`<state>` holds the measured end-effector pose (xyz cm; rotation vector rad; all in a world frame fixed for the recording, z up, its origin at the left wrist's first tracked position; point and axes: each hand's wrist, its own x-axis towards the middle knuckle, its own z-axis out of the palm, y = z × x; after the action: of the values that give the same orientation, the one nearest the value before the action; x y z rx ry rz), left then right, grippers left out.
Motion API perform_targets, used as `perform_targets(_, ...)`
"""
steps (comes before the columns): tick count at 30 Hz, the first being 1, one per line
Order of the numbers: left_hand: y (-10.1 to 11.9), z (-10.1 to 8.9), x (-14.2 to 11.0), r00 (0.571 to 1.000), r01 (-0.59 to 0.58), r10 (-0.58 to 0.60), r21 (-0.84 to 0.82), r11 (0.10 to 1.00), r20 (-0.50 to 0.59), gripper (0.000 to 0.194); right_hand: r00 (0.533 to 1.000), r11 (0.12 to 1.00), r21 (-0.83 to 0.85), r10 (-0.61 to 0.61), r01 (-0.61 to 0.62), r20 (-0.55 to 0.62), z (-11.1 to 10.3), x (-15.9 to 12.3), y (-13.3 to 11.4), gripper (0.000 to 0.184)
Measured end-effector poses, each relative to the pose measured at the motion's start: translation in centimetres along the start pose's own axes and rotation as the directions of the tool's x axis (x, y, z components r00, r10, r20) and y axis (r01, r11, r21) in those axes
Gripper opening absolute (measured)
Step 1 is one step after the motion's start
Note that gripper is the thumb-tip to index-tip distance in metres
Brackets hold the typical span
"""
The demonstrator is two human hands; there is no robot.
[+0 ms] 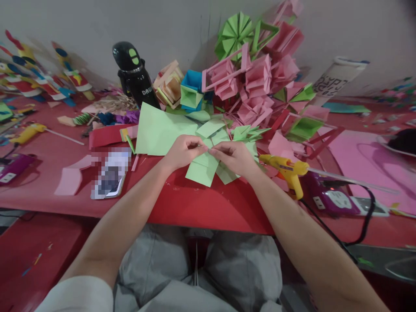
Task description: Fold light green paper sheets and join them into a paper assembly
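My left hand (186, 151) and my right hand (234, 157) meet over the middle of the table, thumbs and fingertips pinched almost together. Between them is a light green paper piece (204, 168), with crease lines across it and its lower part hanging toward me. The fingers partly hide its upper edge. More cut green paper pieces (212, 127) lie beneath and behind the hands. To the left, a larger light green sheet (159, 132) spreads out close to my left hand. Pointed folded green pieces (248, 133) sit just beyond my right hand.
A yellow glue gun (287, 169) lies right of my right arm, beside a purple power strip (334, 195) and its cable. Left are a phone (113, 175) and pink paper strips (69, 180). Behind stand a black bottle (134, 76) and a pile of pink folded paper (256, 73).
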<state>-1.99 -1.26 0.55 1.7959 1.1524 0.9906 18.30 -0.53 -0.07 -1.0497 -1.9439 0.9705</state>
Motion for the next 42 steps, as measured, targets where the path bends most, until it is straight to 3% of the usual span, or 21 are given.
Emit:
perform_targets(4, -0.2, -0.1, 0.1, 0.998, -0.001, 0.002, 0.017, 1.0, -0.061, 0.031, 0.998, 1.0, 0.007, 0.0, 0.0, -0.065, 0.2, 0.1, 0.2, 0.047)
perform_targets(11, -0.3, -0.3, 0.3, 0.999, 0.035, -0.036, -0.069, 0.997, -0.009, 0.031, 0.969, 0.996, 0.094, 0.029, -0.006, -0.246, -0.1, 0.5, 1.7, 0.038)
perform_targets(15, -0.5, -0.3, 0.4, 0.999, 0.044, -0.046, -0.107, 0.993, -0.02, 0.021, 0.983, 0.994, 0.11, 0.022, -0.002, -0.185, 0.1, 0.4, 1.3, 0.03)
perform_targets(18, -0.7, -0.2, 0.5, 0.995, 0.099, -0.103, -0.189, 0.977, -0.013, 0.016, 0.994, 1.0, 0.018, -0.005, 0.007, -0.112, 0.3, 0.3, 0.9, 0.026)
perform_targets(22, -0.6, -0.1, 0.8, 0.963, 0.256, -0.263, -0.478, 0.84, 0.054, 0.021, 0.99, 0.991, -0.116, -0.076, 0.062, -0.12, 0.4, 0.3, 1.0, 0.02)
perform_targets(25, -0.5, -0.1, 0.9, 0.957, 0.274, -0.273, -0.612, 0.742, 0.097, 0.023, 0.989, 0.996, -0.075, -0.047, 0.037, -0.137, 0.4, 0.5, 1.3, 0.021)
perform_targets(31, -0.9, 0.4, 0.9, 0.972, 0.206, -0.233, -0.501, 0.84, 0.009, 0.04, 0.981, 0.997, 0.038, 0.067, -0.061, -0.18, 0.5, 0.5, 1.0, 0.028)
perform_targets(34, -1.3, 0.7, 1.0, 0.968, 0.204, -0.25, -0.497, 0.844, -0.027, 0.046, 0.97, 0.991, 0.097, 0.107, -0.088, -0.219, 0.7, 0.4, 0.9, 0.029)
perform_targets(42, -1.4, 0.8, 0.9, 0.984, 0.108, -0.161, -0.458, 0.882, -0.077, 0.042, 0.989, 0.949, 0.311, 0.096, -0.056, -0.114, 1.4, 0.5, 1.4, 0.041)
